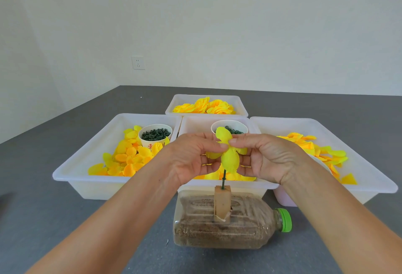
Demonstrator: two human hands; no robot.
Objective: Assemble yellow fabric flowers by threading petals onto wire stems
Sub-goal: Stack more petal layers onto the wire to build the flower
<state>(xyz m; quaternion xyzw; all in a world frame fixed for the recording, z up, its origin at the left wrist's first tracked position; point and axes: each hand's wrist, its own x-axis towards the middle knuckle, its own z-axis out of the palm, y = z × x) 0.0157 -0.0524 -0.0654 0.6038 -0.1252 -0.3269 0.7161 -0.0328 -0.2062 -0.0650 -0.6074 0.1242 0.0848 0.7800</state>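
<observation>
I hold a yellow petal piece [228,154] between both hands, pinched at its middle: my left hand [193,158] has thumb and fingers curled onto it from one side, my right hand [263,156] pinches it from the other. The petals fan out above and below my fingertips. Straight under the grip a green stem [223,179] runs down from the petals into a small wooden block [222,203]. The block stands on a plastic bottle [228,223] lying on its side, filled with something brown, its green cap [285,219] below my right wrist. Behind my hands sits a white tray [217,121] with a paper cup [236,124] of dark green pieces. Past my left hand a tray [91,158] holds loose petals [128,158] and another cup [155,135]. Past my right hand a third tray [369,165] has more petals. Beyond the grip, the far tray [206,98] holds finished flowers [204,106].
</observation>
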